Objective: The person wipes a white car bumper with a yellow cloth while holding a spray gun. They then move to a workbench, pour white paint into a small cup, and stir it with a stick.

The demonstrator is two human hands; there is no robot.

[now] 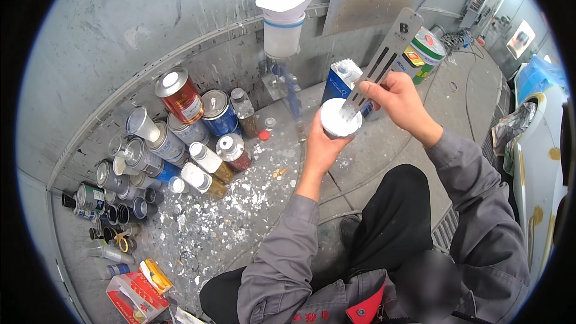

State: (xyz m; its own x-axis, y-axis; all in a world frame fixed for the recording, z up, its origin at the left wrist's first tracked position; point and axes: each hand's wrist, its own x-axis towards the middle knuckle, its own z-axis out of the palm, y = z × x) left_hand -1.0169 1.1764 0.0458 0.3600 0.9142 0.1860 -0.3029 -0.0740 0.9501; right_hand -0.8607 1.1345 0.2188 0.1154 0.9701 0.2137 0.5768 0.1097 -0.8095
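My left hand (324,155) is wrapped round a small cup of white paint (341,121), held up in front of me above the floor. Between the fingers and thumb of my right hand (397,103) is a flat metal mixing stick (387,45) with slots along it. It leans up to the right, and its lower end dips into the white paint. Just behind the cup stands a blue rectangular can (343,78), partly covered by the cup and my right hand.
Along the left wall stand several paint cans, among them a red can (181,97), and bottles. A paint-spattered floor (240,222) lies before them. A spray gun (285,81) with a white cup hangs by the wall. A green-and-white bucket (427,48) stands farther right; a cardboard box (135,297) sits lower left.
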